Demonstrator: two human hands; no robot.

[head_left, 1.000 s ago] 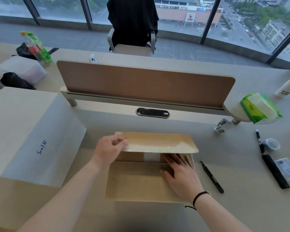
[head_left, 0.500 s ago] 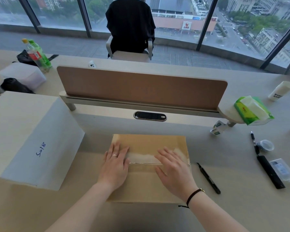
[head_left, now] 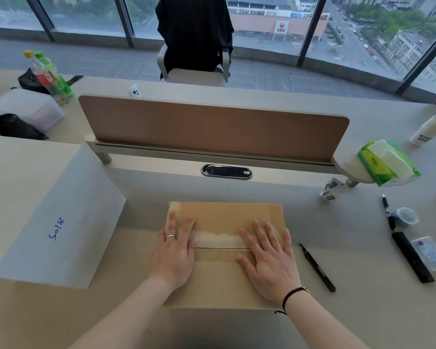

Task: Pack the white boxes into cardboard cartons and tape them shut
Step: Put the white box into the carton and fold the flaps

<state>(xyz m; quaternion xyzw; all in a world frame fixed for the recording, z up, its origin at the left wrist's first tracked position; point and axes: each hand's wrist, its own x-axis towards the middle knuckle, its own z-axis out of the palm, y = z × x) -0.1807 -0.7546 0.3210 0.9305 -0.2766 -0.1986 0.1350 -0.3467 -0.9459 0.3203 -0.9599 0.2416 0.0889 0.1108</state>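
desk by the big windows; cardboard carton sits right in front of me, flaps folded down; left hand and right hand press flat on top, fingers straight and spread; seam looks untaped, no tape roll in sight; taping's left i reckon

Carton sits centre on the table, flaps down, both hands flat on top: left hand on its left side, right hand on its right. Big box to the left. Pen just right of carton; knife further right. Divider behind carton, chair behind that. Tissues at divider's right end, bottles far left.
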